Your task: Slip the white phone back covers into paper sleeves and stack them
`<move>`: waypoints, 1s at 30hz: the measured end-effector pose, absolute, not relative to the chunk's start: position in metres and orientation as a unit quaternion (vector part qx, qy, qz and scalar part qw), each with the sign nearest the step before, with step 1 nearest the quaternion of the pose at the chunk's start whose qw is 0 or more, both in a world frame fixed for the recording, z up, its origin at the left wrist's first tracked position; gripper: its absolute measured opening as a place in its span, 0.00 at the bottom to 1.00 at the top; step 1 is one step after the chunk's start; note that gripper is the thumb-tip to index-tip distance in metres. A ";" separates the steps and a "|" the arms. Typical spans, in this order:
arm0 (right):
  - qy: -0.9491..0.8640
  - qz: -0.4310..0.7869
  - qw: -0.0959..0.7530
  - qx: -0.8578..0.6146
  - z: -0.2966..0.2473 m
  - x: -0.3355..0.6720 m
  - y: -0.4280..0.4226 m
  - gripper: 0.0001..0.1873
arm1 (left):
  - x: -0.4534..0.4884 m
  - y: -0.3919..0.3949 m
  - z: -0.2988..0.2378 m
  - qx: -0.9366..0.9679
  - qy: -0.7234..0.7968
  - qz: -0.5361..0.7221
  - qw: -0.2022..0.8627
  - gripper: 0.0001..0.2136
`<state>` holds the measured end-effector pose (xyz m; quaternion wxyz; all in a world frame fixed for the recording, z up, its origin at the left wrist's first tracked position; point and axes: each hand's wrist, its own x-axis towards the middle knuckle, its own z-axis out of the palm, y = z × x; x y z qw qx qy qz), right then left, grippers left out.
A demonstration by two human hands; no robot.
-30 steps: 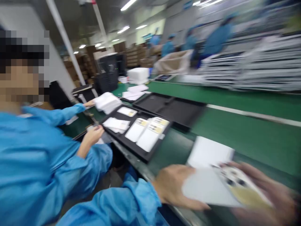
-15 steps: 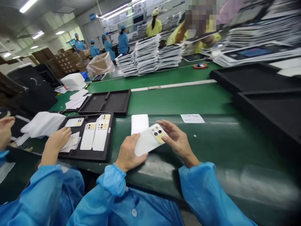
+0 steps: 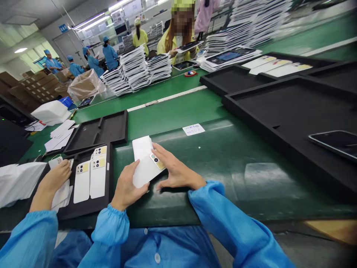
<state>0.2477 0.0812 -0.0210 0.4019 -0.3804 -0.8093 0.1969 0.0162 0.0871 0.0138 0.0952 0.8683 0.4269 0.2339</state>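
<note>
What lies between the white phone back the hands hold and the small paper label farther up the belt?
In the head view, only bare green belt lies between the white phone back and the paper label.

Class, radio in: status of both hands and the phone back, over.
Left hand and right hand both gripping white phone back cover over green belt. White rectangular sheet beneath. Co-worker's hand on black foam tray alongside.
</note>
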 end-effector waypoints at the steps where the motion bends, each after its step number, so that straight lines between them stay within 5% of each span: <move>1: -0.822 0.185 0.371 -0.390 -0.020 0.246 0.080 0.65 | 0.015 0.089 0.017 0.877 0.415 0.223 0.097 0.33; 7: -0.843 0.181 0.289 -0.416 -0.018 0.235 0.075 0.51 | 0.003 0.098 0.037 0.907 0.369 0.171 0.112 0.33; 11: -0.823 0.180 0.331 -0.426 -0.020 0.245 0.079 0.48 | -0.004 0.107 0.046 0.887 0.385 0.193 0.165 0.37; 15: -0.705 0.134 0.435 -0.544 -0.022 0.272 0.088 0.46 | 0.006 0.126 0.047 0.731 0.595 0.285 0.173 0.36; 20: -0.507 0.072 0.538 -0.669 -0.032 0.293 0.100 0.46 | 0.064 0.147 0.039 0.694 0.696 0.109 0.146 0.46; 25: -0.476 0.075 0.544 -0.687 -0.039 0.293 0.104 0.47 | 0.112 0.162 0.020 0.690 0.707 0.068 0.138 0.58; 30: -0.485 0.076 0.517 -0.701 -0.036 0.287 0.106 0.47 | 0.109 0.172 0.013 0.728 0.673 0.012 0.129 0.60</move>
